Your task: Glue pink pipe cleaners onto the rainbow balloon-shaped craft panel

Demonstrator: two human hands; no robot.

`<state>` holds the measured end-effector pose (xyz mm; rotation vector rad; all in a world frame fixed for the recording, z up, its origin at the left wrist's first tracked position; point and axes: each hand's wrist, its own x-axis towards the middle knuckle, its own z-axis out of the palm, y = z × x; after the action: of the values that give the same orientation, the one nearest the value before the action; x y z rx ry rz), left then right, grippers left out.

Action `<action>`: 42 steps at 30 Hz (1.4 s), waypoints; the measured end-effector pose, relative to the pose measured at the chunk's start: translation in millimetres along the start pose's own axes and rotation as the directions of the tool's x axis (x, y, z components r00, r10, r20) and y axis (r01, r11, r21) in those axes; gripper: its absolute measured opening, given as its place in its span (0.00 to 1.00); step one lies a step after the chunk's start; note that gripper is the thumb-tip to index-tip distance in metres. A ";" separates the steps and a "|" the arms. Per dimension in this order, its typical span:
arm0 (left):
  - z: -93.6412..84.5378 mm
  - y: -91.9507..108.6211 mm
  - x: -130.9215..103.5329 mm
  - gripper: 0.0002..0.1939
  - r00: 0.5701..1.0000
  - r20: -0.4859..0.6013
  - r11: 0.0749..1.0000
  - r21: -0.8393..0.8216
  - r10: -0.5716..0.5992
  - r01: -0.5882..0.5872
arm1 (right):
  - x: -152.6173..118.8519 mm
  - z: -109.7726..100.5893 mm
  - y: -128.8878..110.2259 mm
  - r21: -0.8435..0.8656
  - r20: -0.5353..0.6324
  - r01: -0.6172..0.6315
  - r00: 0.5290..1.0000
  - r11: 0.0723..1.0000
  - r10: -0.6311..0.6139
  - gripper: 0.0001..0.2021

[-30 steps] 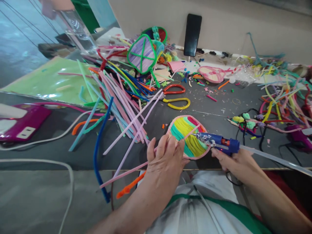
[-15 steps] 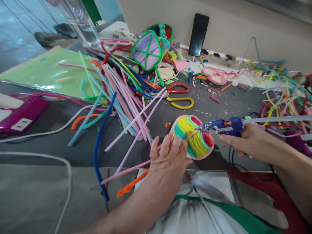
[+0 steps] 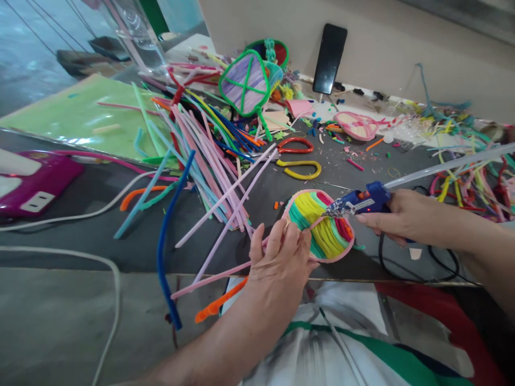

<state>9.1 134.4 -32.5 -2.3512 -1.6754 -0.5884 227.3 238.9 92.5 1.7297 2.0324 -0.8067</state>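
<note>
A rounded craft piece (image 3: 322, 236), wound with yellow, teal and red strands inside a pink rim, lies near the table's front edge. My left hand (image 3: 279, 257) presses on its left side, fingers bent over the rim and a pink pipe cleaner. In my right hand (image 3: 402, 217) is a blue glue gun (image 3: 364, 199), a clear glue stick sticking out of its back. The gun's tip is at the middle of the craft piece, by a pink strip across the yellow part. My left fingertips are partly hidden.
Left of my hand lie loose pipe cleaners (image 3: 213, 166) and a blue one (image 3: 163, 246) over the edge. Scissors (image 3: 295, 155) lie behind the craft piece. A phone (image 3: 330, 59) leans on the wall. A green-and-purple leaf shape (image 3: 245, 83) and a purple power strip (image 3: 40, 182) are farther off.
My right hand has tilted the glue gun, so its back end and glue stick point higher, and the hand has shifted slightly left. My left hand stays on the craft piece.
</note>
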 end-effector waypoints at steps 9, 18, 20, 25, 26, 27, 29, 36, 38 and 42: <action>-0.5 -1.2 0.5 0.21 1.000 -0.011 1.000 -0.005 0.014 -0.014 | -5.2 -9.6 -20.8 -0.116 0.043 -0.006 0.999 0.993 0.011 0.33; -0.1 -1.3 0.3 0.20 1.000 0.020 1.000 0.011 0.009 -0.010 | -2.8 -13.5 -25.2 -0.186 0.065 0.008 0.998 0.983 0.004 0.33; -0.8 -1.0 0.8 0.20 1.000 0.030 1.000 0.002 0.009 -0.009 | -2.3 -13.6 -27.4 -0.191 0.075 0.022 0.997 0.981 -0.008 0.33; -0.4 -0.9 1.5 0.21 1.000 -0.018 1.000 0.005 0.023 -0.023 | -4.8 -14.3 -33.4 -0.198 0.092 0.029 0.996 0.980 -0.011 0.33; -0.4 -0.8 1.5 0.21 1.000 -0.018 1.000 0.003 0.021 -0.021 | -5.0 -14.1 -33.8 -0.198 0.091 0.031 0.996 0.980 -0.013 0.32; -0.6 -0.7 1.4 0.21 1.000 -0.016 1.000 -0.002 0.019 -0.019 | -5.0 -13.8 -33.9 -0.197 0.090 0.035 0.996 0.980 -0.018 0.32; -1.4 -0.6 1.3 0.21 1.000 0.002 1.000 -0.012 0.011 -0.011 | -3.9 -12.8 -33.7 -0.190 0.091 0.051 0.995 0.980 -0.034 0.32; 0.2 -0.8 0.6 0.21 1.000 -0.018 1.000 -0.003 0.021 -0.021 | -0.8 -13.7 -30.7 -0.201 0.108 0.030 0.994 0.979 -0.008 0.33; 0.6 -0.7 0.2 0.22 1.000 -0.002 1.000 -0.009 0.015 -0.015 | -0.6 -15.0 -28.8 -0.193 0.109 0.030 0.994 0.981 -0.009 0.32; -1.2 -0.1 -0.7 0.21 0.999 0.032 1.000 -0.013 0.005 -0.005 | 1.0 -17.0 -24.2 -0.171 0.107 0.038 0.994 0.984 -0.020 0.31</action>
<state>8.6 133.4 -31.8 -2.3855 -1.6832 -0.5660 205.1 248.0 109.8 1.5343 1.9985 -0.6916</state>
